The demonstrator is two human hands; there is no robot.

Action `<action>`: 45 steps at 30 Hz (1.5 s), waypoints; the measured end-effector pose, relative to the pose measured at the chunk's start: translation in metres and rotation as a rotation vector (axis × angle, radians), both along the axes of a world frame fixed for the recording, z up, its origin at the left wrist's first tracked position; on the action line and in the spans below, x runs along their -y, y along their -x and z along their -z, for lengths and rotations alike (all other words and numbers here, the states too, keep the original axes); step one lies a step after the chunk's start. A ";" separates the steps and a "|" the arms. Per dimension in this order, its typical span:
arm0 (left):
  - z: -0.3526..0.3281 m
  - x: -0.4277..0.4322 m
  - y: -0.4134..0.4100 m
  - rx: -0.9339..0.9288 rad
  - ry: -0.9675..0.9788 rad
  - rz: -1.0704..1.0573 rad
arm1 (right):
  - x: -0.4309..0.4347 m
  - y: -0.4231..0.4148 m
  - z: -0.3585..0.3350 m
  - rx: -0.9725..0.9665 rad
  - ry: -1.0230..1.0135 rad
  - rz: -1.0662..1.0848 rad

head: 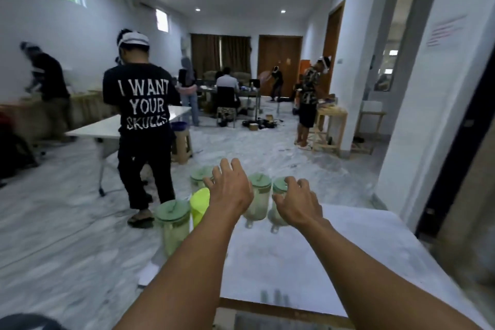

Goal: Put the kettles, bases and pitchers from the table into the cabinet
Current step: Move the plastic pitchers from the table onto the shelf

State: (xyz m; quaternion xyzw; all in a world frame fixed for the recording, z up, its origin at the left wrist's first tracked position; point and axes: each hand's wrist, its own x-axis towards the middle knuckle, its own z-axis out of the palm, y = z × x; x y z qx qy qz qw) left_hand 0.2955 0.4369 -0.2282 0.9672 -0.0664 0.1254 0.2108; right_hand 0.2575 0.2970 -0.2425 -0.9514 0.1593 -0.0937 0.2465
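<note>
Several clear pitchers with pale green lids stand at the far end of the white table (334,249). One pitcher (172,225) is at the near left, another (258,195) sits behind my hands, a third (278,203) is right of it, and a further one (199,177) stands farthest back. A bright yellow-green pitcher (199,203) stands beside the left one. My left hand (229,190) hovers over the pitchers with fingers spread, holding nothing. Empty too, my right hand (297,202) reaches toward the third pitcher's lid, fingers apart. No kettles or bases are visible.
A person in a black printed T-shirt (143,104) stands close to the table's far left corner. A second white table (107,126) and a stool (182,144) lie beyond. Several other people work farther back. A white wall (428,88) and dark doorway border the right.
</note>
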 end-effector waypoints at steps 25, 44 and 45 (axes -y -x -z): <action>0.178 -0.128 -0.117 -0.545 0.788 -0.681 | -0.141 -0.145 0.146 -0.297 -1.066 0.012; 0.041 -0.019 -0.086 -0.318 1.071 -0.292 | -0.023 -0.069 0.023 0.213 -0.958 0.326; 0.027 -0.006 -0.078 -0.322 1.075 -0.240 | -0.012 -0.056 0.008 0.275 -0.921 0.355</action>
